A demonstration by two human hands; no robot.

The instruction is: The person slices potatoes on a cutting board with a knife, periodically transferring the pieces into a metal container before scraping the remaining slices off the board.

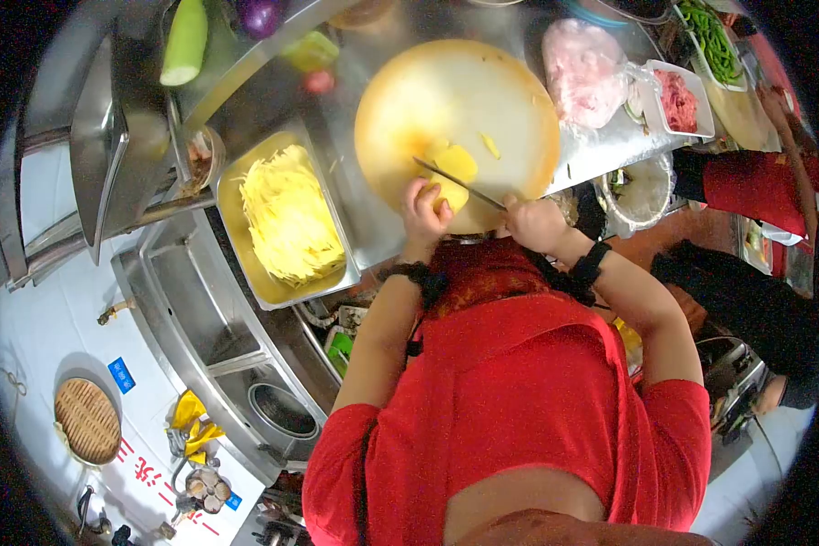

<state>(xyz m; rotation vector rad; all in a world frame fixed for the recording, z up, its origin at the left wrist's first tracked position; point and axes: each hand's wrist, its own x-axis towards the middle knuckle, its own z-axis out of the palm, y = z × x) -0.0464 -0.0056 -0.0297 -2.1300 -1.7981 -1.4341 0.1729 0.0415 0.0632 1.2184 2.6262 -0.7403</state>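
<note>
A large round cutting board (405, 100) lies on the metal counter in front of me. My right hand (537, 224) is closed round the handle of a knife (473, 191), whose blade points up and left across a yellow potato (448, 195). The fingers of my left hand (425, 212) are bent against the near left side of that potato. Slices of potato (457, 163) rest just beyond the blade, and a small yellow strip (490, 146) lies apart on the board.
Left of the board, a metal tray (278, 296) holds yellow shreds. A bag of pink meat (584, 73) and a white container of red meat (678, 102) stand right. A sink (200, 300) is at lower left. Another person (760, 191) stands at far right.
</note>
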